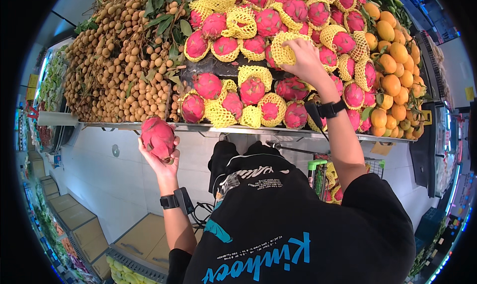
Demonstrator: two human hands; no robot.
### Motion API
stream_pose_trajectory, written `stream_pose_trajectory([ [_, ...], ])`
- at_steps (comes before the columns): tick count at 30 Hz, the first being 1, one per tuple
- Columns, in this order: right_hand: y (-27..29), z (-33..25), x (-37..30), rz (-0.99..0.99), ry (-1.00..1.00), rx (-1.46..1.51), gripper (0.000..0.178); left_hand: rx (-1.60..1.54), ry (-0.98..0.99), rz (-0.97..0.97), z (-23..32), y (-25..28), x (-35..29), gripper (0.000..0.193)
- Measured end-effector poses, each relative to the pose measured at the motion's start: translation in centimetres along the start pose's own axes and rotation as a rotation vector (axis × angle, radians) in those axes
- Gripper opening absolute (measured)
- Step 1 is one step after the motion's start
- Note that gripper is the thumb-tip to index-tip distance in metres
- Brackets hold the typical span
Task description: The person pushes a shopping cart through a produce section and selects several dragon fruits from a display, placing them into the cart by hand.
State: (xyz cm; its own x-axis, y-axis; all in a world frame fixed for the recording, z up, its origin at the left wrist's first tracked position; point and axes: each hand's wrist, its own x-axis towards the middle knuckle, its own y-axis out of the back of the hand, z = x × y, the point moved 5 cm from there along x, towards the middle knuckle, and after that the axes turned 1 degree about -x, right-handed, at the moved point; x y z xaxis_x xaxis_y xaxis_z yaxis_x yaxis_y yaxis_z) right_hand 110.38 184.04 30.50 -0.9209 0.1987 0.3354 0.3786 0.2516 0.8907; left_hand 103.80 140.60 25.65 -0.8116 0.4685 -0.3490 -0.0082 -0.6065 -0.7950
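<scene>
A bare pink dragon fruit (158,139) rests in my left hand (166,167), its fingers wrapped round it from below, in front of the stand's edge. Over the dragon fruit display, my right hand (306,60) pinches a yellow foam net sleeve (283,49). Whether this sleeve has a fruit inside cannot be made out. Around it lie several dragon fruits (268,22), many of them in similar yellow sleeves. Closer to me, another row of dragon fruits (252,90) sits along the front of the stand, some bare and some sleeved.
Longans (124,60) are heaped at left with leafy twigs; oranges (397,52) are piled at right. A metal rail (208,129) edges the stand. Below my right arm, a cart (318,177) with green corners holds sleeved dragon fruits. Boxes (74,214) stand at lower left.
</scene>
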Motion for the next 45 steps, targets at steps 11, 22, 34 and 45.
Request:
stream_pose_trajectory([
  [11, 7.5, -1.0, -3.5, 0.377, -0.432, 1.701, 0.033, 0.191, 0.166, -0.136, -5.5, -9.5, 6.1, 0.071],
  [22, 12.3, 6.4, -17.3, 0.658, -0.765, 1.779, 0.037, 0.34, 0.366, -0.341, -13.9, -19.9, 11.0, 0.072],
  [34, 8.6, 5.0, -17.0, 0.659, -0.925, 1.729, 0.033, 1.257, -0.936, -0.617, -9.1, -27.8, 8.7, 0.095],
  [45, 2.7, -0.9, -4.8, 0.519, -0.667, 1.296, 0.034, 1.602, -1.717, -1.133, -0.7, -25.4, 8.2, 0.057],
])
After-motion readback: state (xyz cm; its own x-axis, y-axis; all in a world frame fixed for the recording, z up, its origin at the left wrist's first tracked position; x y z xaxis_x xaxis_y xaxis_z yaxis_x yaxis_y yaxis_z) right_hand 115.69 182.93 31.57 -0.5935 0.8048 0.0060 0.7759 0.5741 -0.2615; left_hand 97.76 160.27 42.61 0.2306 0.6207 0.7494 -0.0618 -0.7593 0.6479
